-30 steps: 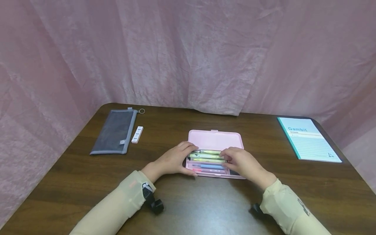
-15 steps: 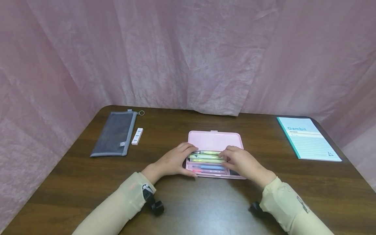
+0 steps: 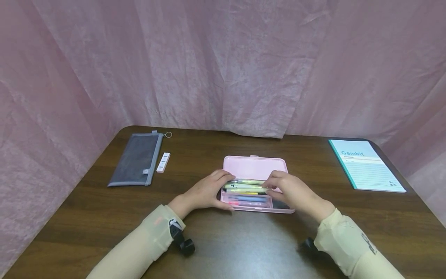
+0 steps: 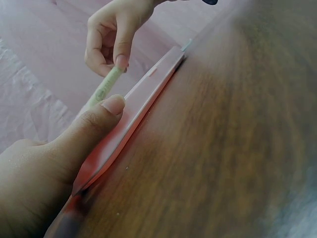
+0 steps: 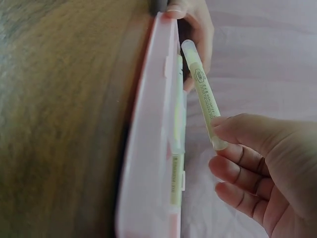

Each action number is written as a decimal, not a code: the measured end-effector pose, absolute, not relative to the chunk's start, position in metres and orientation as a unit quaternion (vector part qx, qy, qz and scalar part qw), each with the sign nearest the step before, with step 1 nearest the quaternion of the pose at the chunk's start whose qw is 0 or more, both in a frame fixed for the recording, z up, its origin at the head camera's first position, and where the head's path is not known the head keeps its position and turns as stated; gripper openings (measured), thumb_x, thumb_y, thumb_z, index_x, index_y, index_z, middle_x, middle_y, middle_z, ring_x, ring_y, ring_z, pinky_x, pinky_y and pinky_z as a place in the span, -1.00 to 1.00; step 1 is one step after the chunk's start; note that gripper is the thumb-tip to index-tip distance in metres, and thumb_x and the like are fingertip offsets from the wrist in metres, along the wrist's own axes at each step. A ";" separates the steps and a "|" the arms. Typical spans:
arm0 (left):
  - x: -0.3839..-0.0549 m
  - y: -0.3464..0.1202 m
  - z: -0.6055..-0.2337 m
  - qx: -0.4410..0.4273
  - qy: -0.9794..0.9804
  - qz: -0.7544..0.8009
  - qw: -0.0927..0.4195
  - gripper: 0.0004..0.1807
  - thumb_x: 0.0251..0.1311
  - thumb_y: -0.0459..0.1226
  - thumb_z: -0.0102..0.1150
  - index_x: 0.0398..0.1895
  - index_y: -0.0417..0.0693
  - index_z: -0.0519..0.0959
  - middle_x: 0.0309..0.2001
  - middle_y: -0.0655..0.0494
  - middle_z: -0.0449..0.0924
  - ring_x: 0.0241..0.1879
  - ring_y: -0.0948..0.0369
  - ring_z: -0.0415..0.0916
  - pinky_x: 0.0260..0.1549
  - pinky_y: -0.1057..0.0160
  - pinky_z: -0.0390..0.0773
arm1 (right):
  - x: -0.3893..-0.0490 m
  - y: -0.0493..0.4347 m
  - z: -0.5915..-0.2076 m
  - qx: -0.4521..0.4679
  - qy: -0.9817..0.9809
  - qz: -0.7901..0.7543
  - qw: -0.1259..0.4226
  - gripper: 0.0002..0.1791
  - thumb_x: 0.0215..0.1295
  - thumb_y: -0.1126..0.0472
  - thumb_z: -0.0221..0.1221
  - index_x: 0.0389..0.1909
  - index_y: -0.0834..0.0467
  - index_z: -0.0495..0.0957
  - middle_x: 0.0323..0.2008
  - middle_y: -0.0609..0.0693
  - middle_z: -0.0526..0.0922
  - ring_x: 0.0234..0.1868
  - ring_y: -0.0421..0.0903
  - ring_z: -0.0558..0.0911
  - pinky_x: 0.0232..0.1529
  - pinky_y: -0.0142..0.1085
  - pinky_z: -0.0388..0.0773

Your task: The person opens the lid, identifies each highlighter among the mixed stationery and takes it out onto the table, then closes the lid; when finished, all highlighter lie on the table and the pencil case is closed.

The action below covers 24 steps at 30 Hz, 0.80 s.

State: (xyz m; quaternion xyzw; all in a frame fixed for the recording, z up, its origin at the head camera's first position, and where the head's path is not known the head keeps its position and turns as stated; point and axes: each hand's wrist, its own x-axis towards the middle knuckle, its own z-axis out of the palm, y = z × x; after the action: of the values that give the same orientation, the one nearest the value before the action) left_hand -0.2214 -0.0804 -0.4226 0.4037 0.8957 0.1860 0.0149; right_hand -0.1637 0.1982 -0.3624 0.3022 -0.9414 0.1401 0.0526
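Observation:
A pink pencil case (image 3: 256, 167) lies with its lid tipped back on the table. My left hand (image 3: 208, 190) grips its left end; the thumb (image 4: 114, 105) presses the front wall in the left wrist view. Between the thumb and fingers of my right hand (image 3: 290, 190) is a pale yellow highlighter (image 5: 204, 91), pinched near one end. The right wrist view shows it lifted over the case, tilted and apart from the wall. More light green pens (image 3: 240, 181) lie in the back of the case. A blue pen (image 3: 248, 198) and pink pens (image 3: 245, 203) fill the front compartment.
A grey mesh zip pouch (image 3: 136, 159) lies at the left, with a small white block (image 3: 163, 162) beside it. At the far right is a notepad (image 3: 366, 164) with a teal edge. A pink curtain (image 3: 223, 69) hangs behind the table (image 3: 237, 244).
My right hand has shifted slightly up and to the right, raising the highlighter from the case. A yellow and dark pen now shows beneath it. The left hand stays in place.

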 end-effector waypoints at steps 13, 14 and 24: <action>-0.222 -0.080 -0.425 0.407 0.895 0.182 0.006 0.05 -0.22 0.39 0.30 0.34 0.06 0.30 0.28 0.10 0.36 0.36 0.11 0.24 0.35 0.07 0.32 | -0.160 0.214 -0.345 0.280 -0.949 0.134 0.057 -0.84 0.13 0.24 0.33 -0.24 0.09 0.68 -0.32 -0.14 0.60 -0.35 -0.25 0.57 -0.27 -0.32 0.61; -0.222 -0.080 -0.425 0.407 0.895 0.183 0.005 0.06 -0.22 0.39 0.30 0.34 0.05 0.31 0.28 0.10 0.36 0.37 0.09 0.24 0.36 0.05 0.30 | -0.160 0.215 -0.344 0.280 -0.949 0.132 0.060 -0.84 0.13 0.25 0.33 -0.24 0.09 0.68 -0.31 -0.13 0.61 -0.34 -0.23 0.58 -0.27 -0.31 0.62; -0.222 -0.080 -0.424 0.408 0.895 0.180 0.001 0.05 -0.22 0.38 0.32 0.34 0.05 0.31 0.26 0.11 0.37 0.34 0.13 0.26 0.34 0.09 0.34 | -0.156 0.230 -0.331 0.265 -0.952 0.137 0.065 -0.85 0.14 0.28 0.32 -0.25 0.07 0.68 -0.36 -0.17 0.56 -0.40 -0.27 0.49 -0.35 -0.38 0.55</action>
State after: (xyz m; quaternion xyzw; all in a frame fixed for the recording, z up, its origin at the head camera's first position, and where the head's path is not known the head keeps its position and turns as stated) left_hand -0.2217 -0.0802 -0.4240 0.4077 0.8952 0.1799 0.0013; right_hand -0.1560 0.2305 -0.3309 0.2651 -0.9523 0.1368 0.0651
